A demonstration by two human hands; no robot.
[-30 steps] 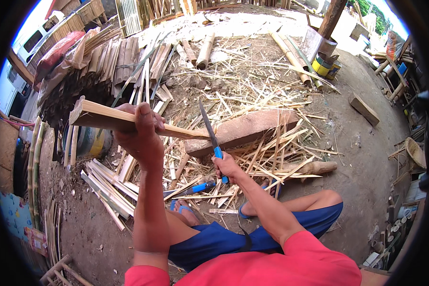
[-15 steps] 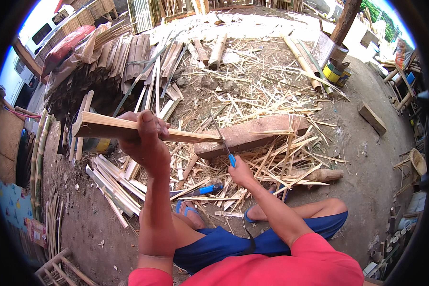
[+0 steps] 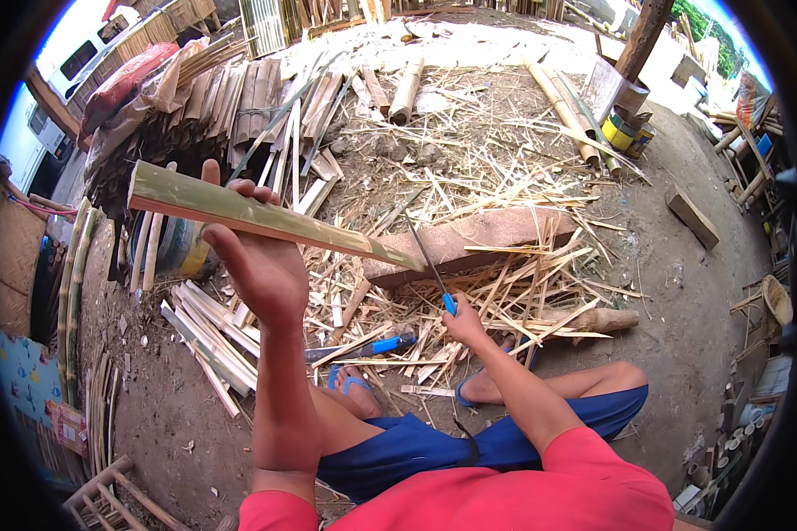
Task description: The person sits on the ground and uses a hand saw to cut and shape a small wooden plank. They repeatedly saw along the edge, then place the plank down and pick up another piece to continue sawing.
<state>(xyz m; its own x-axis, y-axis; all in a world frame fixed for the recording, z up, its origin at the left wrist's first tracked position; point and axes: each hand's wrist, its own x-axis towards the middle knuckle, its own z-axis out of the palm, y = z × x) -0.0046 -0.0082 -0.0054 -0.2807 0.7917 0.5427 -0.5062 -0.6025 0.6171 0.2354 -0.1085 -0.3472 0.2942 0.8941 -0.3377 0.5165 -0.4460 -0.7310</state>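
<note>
One slat slants lengthwise, down-right, toward one knife; spread-fingered left hand cradles the slat; right hand grips the knife.

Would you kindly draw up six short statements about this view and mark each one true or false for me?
1. The right hand grips a blue-handled knife. True.
2. The left hand supports a bamboo strip. True.
3. The strip's broad face in view is bright red. False: it is greenish.
4. The strip's far end overlaps the wooden block in this view. True.
5. Both feet are bare. False: they wear blue flip-flops.
6. The shorts are yellow. False: the shorts are blue.
</note>
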